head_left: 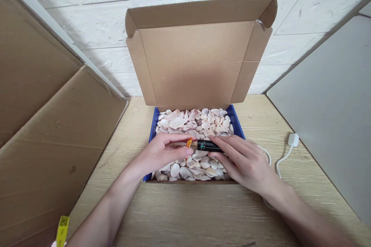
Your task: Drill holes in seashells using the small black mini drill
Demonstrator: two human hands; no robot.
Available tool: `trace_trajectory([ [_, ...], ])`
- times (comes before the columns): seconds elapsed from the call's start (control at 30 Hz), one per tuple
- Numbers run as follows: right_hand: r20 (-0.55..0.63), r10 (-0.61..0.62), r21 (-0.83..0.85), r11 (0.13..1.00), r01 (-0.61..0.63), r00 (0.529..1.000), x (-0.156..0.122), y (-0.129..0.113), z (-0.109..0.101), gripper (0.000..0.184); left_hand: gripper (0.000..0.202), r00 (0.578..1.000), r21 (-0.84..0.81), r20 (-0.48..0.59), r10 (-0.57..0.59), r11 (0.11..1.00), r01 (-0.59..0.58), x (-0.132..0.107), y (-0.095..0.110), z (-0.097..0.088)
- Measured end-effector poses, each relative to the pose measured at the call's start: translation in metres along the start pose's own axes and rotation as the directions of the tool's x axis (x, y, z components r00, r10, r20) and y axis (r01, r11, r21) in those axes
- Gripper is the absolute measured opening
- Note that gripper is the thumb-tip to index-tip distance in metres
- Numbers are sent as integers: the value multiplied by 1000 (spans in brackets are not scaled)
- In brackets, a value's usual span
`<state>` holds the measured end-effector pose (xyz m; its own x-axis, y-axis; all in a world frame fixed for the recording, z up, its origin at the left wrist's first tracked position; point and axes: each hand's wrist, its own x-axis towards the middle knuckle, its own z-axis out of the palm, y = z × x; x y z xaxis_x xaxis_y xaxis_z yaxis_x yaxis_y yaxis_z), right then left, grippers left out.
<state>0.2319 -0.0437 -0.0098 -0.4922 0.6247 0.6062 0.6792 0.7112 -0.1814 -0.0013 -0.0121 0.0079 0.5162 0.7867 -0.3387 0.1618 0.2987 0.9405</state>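
My left hand (171, 148) pinches a thin orange piece (188, 147) between thumb and fingers, over the middle of the box. Its exact kind is unclear. Wrapped in my right hand (240, 156) is a black pen-shaped electric tool (210, 146), lying level with a small lit green mark on its body. The tool's metal-coloured front end points left at the orange piece; whether they touch is hard to see. Below both hands, many pale seashells (176, 123) fill a shallow box with blue sides (238, 123). The hands hide part of the shells.
The box's brown cardboard lid (194, 61) stands raised against the white brick wall (95, 19). A white cable with a plug (293, 139) lies to the right. Cardboard (72, 123) rises at left, a pale panel (324, 96) at right. A yellow tag (62, 231) sits lower left.
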Motion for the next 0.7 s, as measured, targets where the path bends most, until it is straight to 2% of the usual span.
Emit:
trace_trajectory([
  [0.3,-6,60,-3,998,-60,998,-4,2,2,35,33,992,5,-101,74,997,-73,1,2,-3],
  [0.53,-45,81,-16,997,-81,996,-3,1,2,35,34,983,-129,-149,111,983,-131,1,-3,-5],
  [0.7,-60,84,-34,996,-86,995,-4,3,2,34,23,972,-272,-190,135,944,-184,1,-3,-7],
])
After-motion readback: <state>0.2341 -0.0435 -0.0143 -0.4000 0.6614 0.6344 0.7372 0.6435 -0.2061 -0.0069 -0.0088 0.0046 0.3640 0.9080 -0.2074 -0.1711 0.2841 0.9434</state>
